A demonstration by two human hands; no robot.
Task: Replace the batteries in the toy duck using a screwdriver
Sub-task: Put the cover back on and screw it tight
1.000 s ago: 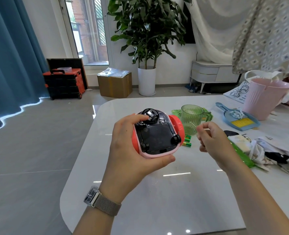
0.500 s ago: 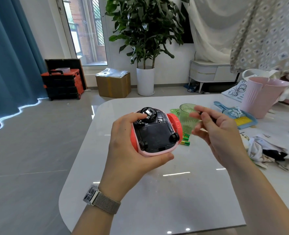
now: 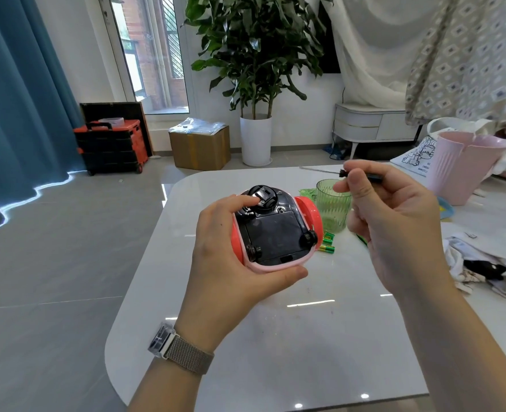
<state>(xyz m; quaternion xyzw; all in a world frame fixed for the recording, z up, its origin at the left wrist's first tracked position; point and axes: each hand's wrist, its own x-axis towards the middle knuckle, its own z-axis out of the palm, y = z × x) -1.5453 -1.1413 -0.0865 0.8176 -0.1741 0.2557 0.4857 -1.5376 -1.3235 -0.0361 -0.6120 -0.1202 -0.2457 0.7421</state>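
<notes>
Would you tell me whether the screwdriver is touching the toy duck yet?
Apart. The head view shows the screwdriver raised in the right hand, with open space before the toy duck.

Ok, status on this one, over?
Left hand grips duck, underside up. Right hand holds screwdriver, off the duck. Cover on.

A single wide-angle view sits at the person's head, looking forward and down over a white table. Both forearms run in from the bottom edge, and the left hand and right hand sit close to the lens at mid-frame. Beyond the table's far edge the view takes in the floor, a plant and a window. Lines bow toward the edges.
</notes>
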